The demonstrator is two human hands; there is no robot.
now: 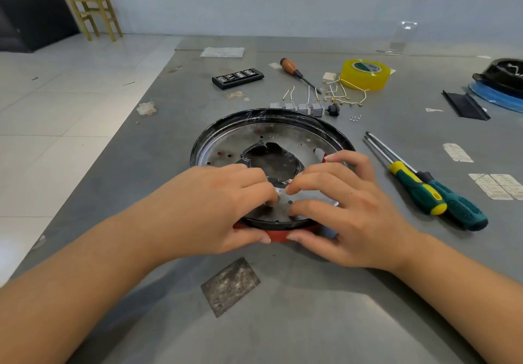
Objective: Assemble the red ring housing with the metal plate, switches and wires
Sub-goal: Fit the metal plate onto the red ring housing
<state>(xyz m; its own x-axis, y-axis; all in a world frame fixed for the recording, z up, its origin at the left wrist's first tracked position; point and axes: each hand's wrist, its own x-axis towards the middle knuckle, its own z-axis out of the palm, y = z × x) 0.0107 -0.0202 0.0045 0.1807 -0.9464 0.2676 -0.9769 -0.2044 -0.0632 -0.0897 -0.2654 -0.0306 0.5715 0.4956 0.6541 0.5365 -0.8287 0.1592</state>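
Head camera is looking down at a grey table [311,321], where both hands are pressing on the near edge of the metal plate [249,137] sitting inside the red ring housing [278,235]. Left hand [220,208] is pinching plate and ring between curled fingers above and thumb against the red side; right hand [342,208] is gripping the same way just beside it. Behind the ring, grey switches [304,108] and wires [343,95] are lying near a yellow tape roll [365,75]. Two screwdrivers [424,185] are resting to the right.
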